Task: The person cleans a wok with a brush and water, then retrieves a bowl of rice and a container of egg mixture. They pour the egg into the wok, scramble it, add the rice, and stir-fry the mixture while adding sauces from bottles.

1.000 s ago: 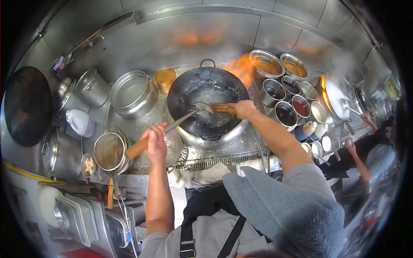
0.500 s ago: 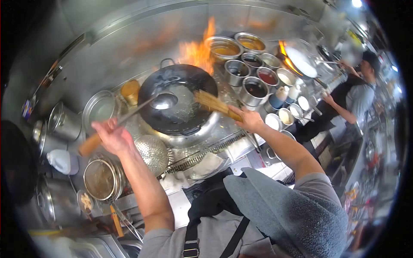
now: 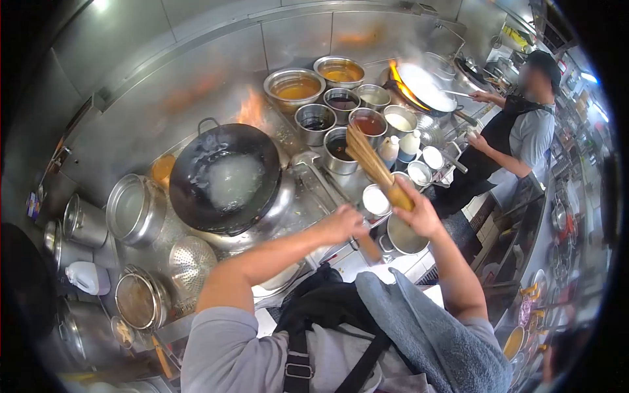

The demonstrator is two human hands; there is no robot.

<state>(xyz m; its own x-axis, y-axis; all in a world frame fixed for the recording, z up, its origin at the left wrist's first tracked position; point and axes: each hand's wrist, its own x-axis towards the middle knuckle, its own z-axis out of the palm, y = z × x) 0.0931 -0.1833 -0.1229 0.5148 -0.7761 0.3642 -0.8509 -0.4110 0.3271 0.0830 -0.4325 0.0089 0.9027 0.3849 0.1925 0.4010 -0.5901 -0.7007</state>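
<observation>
My right hand is closed around the handle end of a bamboo wok brush, its bristles pointing up and left over the sauce pots. Right of the wok, my left hand is closed at the ladle, whose wooden handle sticks out below the fingers. Blur and the hand itself hide the exact grip. A metal shaft and head reach up toward the wok's side. The black wok sits tilted on the burner with cloudy liquid in its bottom. Flames rise behind it.
Several steel sauce pots and squeeze bottles stand right of the wok. A perforated strainer and a water pot are at left. A co-worker handles another flaming wok at right.
My left hand and the ladle have swung from left of the wok to its right side. My right hand has lifted the brush out of the wok, rightward. The flames are smaller.
</observation>
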